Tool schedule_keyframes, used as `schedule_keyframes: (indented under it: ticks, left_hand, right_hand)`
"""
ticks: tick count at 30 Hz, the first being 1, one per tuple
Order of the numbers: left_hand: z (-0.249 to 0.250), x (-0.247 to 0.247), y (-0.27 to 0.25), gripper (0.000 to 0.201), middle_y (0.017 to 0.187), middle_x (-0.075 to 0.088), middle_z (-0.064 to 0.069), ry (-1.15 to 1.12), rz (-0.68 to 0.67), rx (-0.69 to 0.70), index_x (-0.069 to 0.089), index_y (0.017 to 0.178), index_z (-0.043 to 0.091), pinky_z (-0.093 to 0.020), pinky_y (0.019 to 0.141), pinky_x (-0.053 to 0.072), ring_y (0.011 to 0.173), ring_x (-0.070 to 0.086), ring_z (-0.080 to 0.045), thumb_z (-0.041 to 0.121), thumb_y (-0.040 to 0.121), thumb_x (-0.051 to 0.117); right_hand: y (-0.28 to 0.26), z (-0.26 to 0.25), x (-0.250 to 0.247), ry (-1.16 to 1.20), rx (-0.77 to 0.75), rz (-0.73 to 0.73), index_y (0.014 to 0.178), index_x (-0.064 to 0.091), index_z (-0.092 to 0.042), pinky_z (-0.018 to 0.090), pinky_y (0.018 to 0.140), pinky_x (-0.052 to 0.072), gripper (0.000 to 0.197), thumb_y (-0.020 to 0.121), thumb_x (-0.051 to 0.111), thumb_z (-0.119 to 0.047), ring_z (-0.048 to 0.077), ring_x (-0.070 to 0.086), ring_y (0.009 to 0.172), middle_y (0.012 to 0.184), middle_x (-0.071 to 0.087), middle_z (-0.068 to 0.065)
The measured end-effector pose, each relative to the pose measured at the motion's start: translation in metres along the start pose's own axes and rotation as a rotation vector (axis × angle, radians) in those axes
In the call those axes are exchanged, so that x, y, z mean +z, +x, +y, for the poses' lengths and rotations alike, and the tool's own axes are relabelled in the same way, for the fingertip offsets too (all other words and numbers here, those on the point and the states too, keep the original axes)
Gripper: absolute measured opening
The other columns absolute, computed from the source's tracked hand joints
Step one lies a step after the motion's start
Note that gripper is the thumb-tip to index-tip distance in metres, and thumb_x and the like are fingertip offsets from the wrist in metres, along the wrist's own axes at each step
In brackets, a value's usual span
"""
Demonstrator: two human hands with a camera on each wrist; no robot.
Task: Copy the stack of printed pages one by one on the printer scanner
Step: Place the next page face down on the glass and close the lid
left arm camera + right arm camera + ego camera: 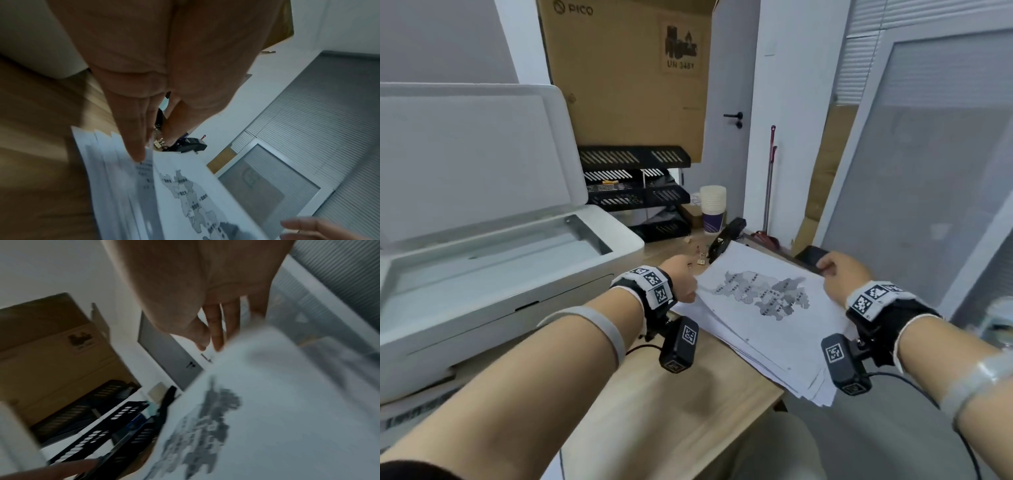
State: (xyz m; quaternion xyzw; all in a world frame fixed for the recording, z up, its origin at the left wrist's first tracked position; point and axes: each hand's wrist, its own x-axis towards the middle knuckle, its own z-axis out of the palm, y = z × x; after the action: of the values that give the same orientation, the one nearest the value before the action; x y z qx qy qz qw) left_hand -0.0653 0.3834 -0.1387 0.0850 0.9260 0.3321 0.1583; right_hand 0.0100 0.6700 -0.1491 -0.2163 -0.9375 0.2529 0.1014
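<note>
1. The flatbed printer scanner fills the desk from 9 to 10 o'clock. Its lid is propped up and the glass platen lies bare, so nothing seems to block loading a page.
2. The wooden desk carries the loose stack of printed pages at about 3 o'clock of centre. The stack is fanned, with its near corner hanging over the desk edge.
3. The top page with the grey map is partly raised off the stack, its far edge higher than the sheets below.
4. The left hand is at the page's left edge. In the left wrist view one straight finger presses the lower sheets, but whether the thumb pinches the map page I cannot tell.
5. The right hand has curled fingers on the page's far right corner and appears to pinch it. Blur in the right wrist view hides the contact.
6. To do this step well, I judge the left finger should hold the lower sheets down while the right peels only one sheet. Check that no second page clings, then turn the page face down and square it to a platen corner.
7. A black stapler and small binder clips lie just beyond the stack at 12 o'clock.
</note>
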Motion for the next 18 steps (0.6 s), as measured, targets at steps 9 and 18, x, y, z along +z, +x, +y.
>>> schedule_keyframes:
  ticks: [9, 18]
  left_hand:
    - [-0.072, -0.062, -0.090, 0.028, 0.105, 0.074, -0.009, -0.113, -0.064, -0.038, 0.064, 0.121, 0.015, -0.026, 0.074, 0.059, 0.085, 0.070, -0.014, 0.023, 0.095, 0.063]
    - [-0.191, -0.104, -0.206, 0.027, 0.108, 0.070, 0.011, 0.050, 0.164, -0.299, 0.069, 0.115, 0.026, -0.020, 0.085, 0.050, 0.099, 0.065, -0.009, 0.041, 0.095, 0.060]
  right_hand:
    - [-0.109, -0.167, 0.072, 0.324, -0.522, -0.508, 0.084, 0.067, -0.028, 0.036, 0.075, 0.058, 0.010, 0.092, 0.061, -0.025, 0.013, 0.070, 0.078, 0.087, 0.071, -0.007]
    - [-0.183, -0.234, 0.174, 0.413, -0.259, -1.086, 0.099, 0.055, -0.005, 0.028, 0.049, 0.039, 0.016, 0.099, 0.058, -0.021, 0.023, 0.048, 0.055, 0.085, 0.052, 0.016]
